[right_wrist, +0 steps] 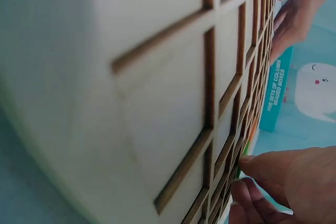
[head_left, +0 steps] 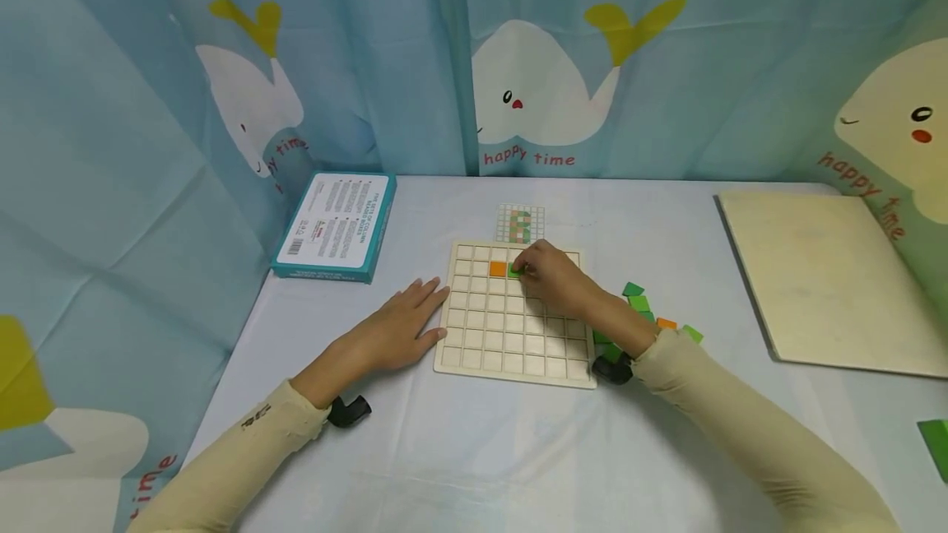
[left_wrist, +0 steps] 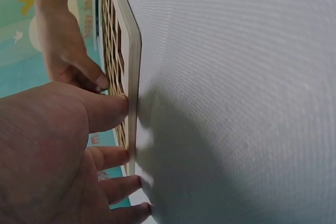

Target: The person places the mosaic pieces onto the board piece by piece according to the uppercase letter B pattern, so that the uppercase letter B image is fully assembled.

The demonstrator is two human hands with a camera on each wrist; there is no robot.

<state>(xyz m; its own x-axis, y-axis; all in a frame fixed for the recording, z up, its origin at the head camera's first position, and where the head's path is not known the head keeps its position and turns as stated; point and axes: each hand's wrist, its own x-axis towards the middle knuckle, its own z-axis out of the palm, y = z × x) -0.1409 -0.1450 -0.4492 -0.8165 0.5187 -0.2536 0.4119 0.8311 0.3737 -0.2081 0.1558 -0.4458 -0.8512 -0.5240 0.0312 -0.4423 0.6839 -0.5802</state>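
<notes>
A pale wooden grid board [head_left: 474, 360] lies on the white table in front of the person. In one of its upper squares sits an orange tile [head_left: 499, 269]. Just right of that, the right hand [head_left: 555, 280] pinches a green tile [head_left: 513, 271] at the neighbouring square; its fingers partly cover the tile. The left hand [head_left: 400, 327] rests beside the board with fingers spread. In the left wrist view its thumb and fingertips [left_wrist: 118, 157] touch the board's side edge. Behind the board lies a small printed card [head_left: 521, 223] with a green and orange grid pattern.
Several loose green and orange tiles [head_left: 638, 303] lie right of the board, partly under the right forearm. A blue and white box [head_left: 336, 220] is at the back left. At the right lies a large flat panel [head_left: 829, 270]. Whale-print curtains [head_left: 415, 64] surround the table.
</notes>
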